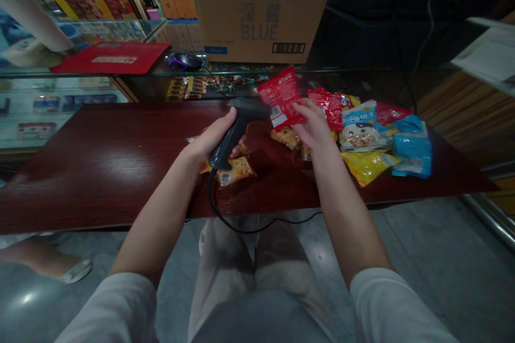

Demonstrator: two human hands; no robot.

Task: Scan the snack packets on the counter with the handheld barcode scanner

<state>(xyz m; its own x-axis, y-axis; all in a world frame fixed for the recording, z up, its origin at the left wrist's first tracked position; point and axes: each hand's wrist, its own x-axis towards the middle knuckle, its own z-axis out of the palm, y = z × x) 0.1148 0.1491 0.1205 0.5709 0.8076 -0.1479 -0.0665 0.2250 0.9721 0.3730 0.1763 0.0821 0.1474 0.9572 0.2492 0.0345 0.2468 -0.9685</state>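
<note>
My left hand (pixel 213 136) is wrapped round the grip of a black barcode scanner (pixel 231 134), its head pointing right. In my right hand (pixel 313 124) a red snack packet (pixel 279 95) is pinched by its right edge, tilted, with the white label at its lower corner facing the scanner. Under the scanner lies a clear packet of baked snacks (pixel 236 171) with a barcode label. Another clear snack packet (pixel 285 138) rests just below the held packet. To the right are a second red packet (pixel 328 107), a blue-and-white packet (pixel 364 126) and a yellow packet (pixel 369 168).
The dark red wooden counter (pixel 100 171) spans the view. A large cardboard box (pixel 261 16) stands on the glass shelf behind, beside a mouse (pixel 184 61) and a red mat (pixel 116 58). The scanner's cable (pixel 241 231) loops over the front edge. Another person's foot (pixel 76 270) shows lower left.
</note>
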